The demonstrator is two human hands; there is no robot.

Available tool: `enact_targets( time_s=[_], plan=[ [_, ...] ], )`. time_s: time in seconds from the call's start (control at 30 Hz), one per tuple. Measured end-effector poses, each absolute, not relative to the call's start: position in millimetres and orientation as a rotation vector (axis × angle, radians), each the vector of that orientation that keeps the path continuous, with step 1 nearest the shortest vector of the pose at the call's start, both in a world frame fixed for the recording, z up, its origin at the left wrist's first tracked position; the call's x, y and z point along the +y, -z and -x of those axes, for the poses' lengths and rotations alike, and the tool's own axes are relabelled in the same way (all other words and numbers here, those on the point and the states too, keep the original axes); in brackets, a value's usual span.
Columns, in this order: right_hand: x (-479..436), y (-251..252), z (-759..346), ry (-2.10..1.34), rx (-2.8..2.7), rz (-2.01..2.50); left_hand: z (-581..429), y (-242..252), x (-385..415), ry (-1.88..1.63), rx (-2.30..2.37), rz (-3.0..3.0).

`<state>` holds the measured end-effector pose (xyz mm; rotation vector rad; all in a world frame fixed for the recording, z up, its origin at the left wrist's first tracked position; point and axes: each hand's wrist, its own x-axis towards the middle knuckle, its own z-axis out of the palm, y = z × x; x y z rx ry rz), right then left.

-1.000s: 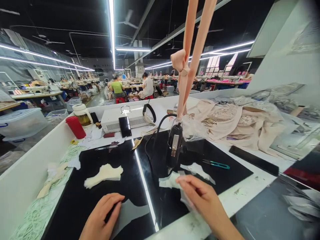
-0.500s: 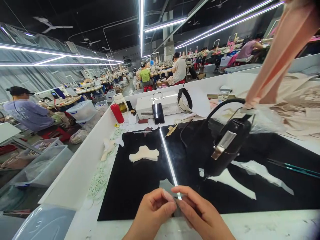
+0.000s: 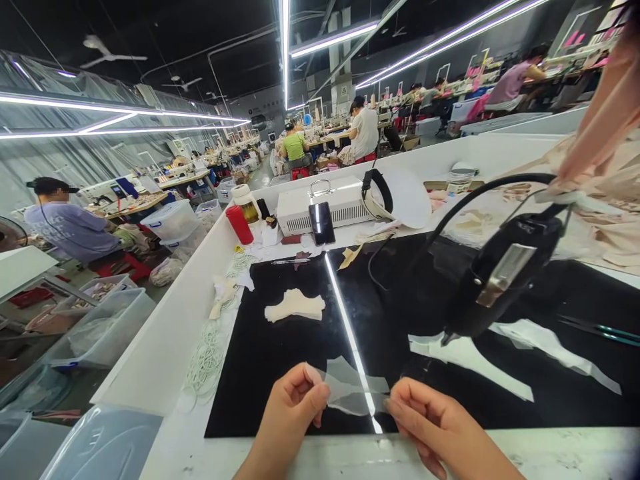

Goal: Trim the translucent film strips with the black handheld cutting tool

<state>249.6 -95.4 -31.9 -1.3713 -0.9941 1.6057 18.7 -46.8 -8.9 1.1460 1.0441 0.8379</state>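
Nearby, black hanging tool (image 3: 505, 277) right; both hands' fingers (image 3: 313, 393) pinch sheer fabric piece (image 3: 353, 388).

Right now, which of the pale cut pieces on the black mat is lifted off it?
The thin translucent piece stretched between the left hand and right hand. The cream stack and white strips lie flat.

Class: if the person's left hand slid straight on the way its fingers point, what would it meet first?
Probably the right hand: the left hand points rightward along the sheer fabric piece stretched between them, though depth is uncertain.
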Motion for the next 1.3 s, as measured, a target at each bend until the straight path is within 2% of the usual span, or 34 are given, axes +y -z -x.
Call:
enact_targets(
  time_s=[0.2,0.6,1.07,1.3],
  plan=[
    [-96.1,37.3,-248.1,-1.76,-0.823,1.276,-17.5,8.0,-49.2,-0.809,1.107,-1.001],
    [-104.5,17.5,-243.9,-1.91,-0.54,1.131,-19.8,1.2,-51.7,-0.825,1.05,-0.792],
    [-99.8,31.7,-244.8,-1.577,-0.832,1.235,-12.5,5.6,-49.7,-0.899,1.144,-0.989],
    [-105.4,29.7,-244.3,-1.323,-0.952,1.446,-16.8,6.5,-50.7,-0.94,1.132,-0.967]
  ],
)
